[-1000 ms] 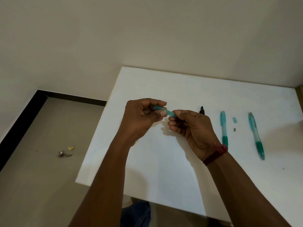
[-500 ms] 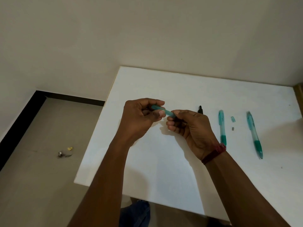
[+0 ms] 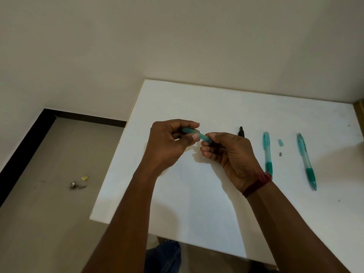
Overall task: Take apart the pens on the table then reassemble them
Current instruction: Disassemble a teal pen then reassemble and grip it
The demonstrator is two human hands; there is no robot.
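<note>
Two hands over a white rectangular tabletop (image 3: 197,203). One short translucent teal plastic pen barrel (image 3: 197,133) is held in the air between them, above the tabletop's left half, tilted down to the right.

Left hand (image 3: 169,142): fingers (image 3: 185,123) curled, thumb and forefinger pinch the barrel's left end. Right hand (image 3: 232,154): fingers curled round the barrel's right end. That end is hidden inside the grip, so I cannot tell what else the right hand holds. One dark red thread band (image 3: 256,184) sits on the right wrist.

On the tabletop:
- Two whole teal-and-clear plastic click pens, lengthwise toward the far edge, well apart. One (image 3: 267,152) is just right of the right hand with its near tip hidden by the wrist. The other (image 3: 306,160) is nearer the right edge.
- Two tiny loose parts between those pens: one pale teal plastic bit (image 3: 280,142) and one small grey bit (image 3: 280,154). Both are too small to identify.
- One slim black pen (image 3: 241,131): only the far end shows, the rest is behind the right hand.

Off the left edge, the floor has one yellow scrap (image 3: 84,178) and one grey scrap (image 3: 73,184), both unclear. Blue denim cloth (image 3: 163,257) shows below the near edge and is cut off.
</note>
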